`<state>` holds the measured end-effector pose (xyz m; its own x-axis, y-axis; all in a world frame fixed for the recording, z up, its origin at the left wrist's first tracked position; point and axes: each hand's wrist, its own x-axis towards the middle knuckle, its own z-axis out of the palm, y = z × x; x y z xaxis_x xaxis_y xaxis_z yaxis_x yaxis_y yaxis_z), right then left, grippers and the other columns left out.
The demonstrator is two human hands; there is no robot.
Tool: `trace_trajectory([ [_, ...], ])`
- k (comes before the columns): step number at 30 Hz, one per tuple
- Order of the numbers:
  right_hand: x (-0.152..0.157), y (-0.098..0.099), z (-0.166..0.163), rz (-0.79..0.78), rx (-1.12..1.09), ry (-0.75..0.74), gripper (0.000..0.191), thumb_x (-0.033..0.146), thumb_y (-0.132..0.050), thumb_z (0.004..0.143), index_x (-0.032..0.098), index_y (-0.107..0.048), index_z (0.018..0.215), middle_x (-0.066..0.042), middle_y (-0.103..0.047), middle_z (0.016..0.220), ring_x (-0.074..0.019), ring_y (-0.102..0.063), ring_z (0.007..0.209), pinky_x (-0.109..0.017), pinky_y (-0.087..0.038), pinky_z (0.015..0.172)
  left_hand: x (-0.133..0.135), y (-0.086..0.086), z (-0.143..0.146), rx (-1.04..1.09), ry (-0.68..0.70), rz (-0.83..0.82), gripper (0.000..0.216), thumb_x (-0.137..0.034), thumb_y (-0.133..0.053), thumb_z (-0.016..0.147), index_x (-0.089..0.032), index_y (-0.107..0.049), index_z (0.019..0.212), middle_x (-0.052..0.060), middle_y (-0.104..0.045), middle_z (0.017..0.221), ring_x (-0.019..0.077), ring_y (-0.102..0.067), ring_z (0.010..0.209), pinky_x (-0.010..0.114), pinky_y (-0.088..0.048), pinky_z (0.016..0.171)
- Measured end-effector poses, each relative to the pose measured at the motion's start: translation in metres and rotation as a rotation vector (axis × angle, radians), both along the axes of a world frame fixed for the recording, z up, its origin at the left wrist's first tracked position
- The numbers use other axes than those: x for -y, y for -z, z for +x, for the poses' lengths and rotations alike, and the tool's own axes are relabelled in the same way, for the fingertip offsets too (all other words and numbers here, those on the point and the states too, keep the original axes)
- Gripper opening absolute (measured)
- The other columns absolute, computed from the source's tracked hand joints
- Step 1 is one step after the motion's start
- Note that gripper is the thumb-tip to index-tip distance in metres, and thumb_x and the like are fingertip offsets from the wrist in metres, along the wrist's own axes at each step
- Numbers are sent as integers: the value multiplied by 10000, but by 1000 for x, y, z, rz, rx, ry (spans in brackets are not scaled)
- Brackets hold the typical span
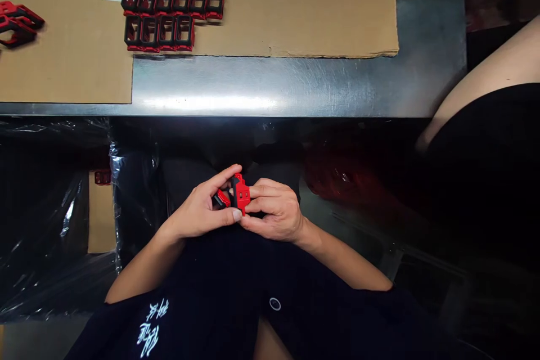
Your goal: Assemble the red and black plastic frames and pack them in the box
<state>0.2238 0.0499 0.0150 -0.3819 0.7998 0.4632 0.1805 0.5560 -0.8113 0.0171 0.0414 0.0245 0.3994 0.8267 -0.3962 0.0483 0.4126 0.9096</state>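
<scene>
Tightly, my left hand [196, 208] and right hand [276, 211] pinch a red-and-black plastic part [240, 194] between them, fingers pressed together; well beyond my grip, rows of black-and-red frames [172, 0] sit on cardboard [295, 5].

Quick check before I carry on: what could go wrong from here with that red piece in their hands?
The red-and-black plastic part is pinched between the left hand and right hand over the lap, away from the steel table, so a slip could drop it. Its small black end sticks out past the fingers and might snag. The close-packed frames on the cardboard could topple if bumped.
</scene>
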Motion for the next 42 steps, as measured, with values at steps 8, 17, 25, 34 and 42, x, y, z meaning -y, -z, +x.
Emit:
trace_trajectory([
  [8, 1, 3, 0, 126, 35, -18, 164, 206, -824, 826, 184, -713, 707, -63, -817, 812, -146, -659, 562, -294, -528, 528, -3, 8, 4, -37, -82, 48, 506, -443, -828, 789, -198, -728, 1220, 40, -741, 924, 127, -646, 731, 223, -523, 694],
  [17, 2, 1, -1, 16, -26, 30, 210, 241, -834, 828, 192, -700, 674, -59, -819, 820, -129, -663, 558, -283, -516, 538, -11, 5, 6, 120, -300, -182, 706, -729, -464, 934, -110, -727, 1150, 116, -753, 849, 130, -592, 445, 250, -449, 431],
  [25, -6, 0, -1, 23, -47, 54, 154, 232, -803, 857, 201, -735, 723, -68, -828, 866, -142, -690, 594, -291, -518, 553, 9, 6, 1, 144, -43, -39, 817, -415, -809, 814, -255, -461, 1536, 108, -706, 1168, 126, -650, 716, 233, -525, 643],
  [34, -7, 5, 0, 106, 56, 41, 124, 203, -771, 866, 197, -747, 744, -70, -824, 887, -152, -647, 581, -311, -518, 554, 8, 11, -2, 42, -46, -40, 846, -355, -844, 790, -278, -466, 1542, 104, -697, 1181, 179, -687, 867, 281, -560, 786],
  [42, -5, 7, 0, 15, -3, 25, 129, 208, -762, 872, 186, -750, 745, -79, -820, 888, -145, -647, 586, -298, -527, 556, 7, 10, -2, 12, -49, -31, 878, -365, -854, 775, -286, -453, 1552, 75, -702, 1101, 154, -652, 804, 273, -543, 773],
])
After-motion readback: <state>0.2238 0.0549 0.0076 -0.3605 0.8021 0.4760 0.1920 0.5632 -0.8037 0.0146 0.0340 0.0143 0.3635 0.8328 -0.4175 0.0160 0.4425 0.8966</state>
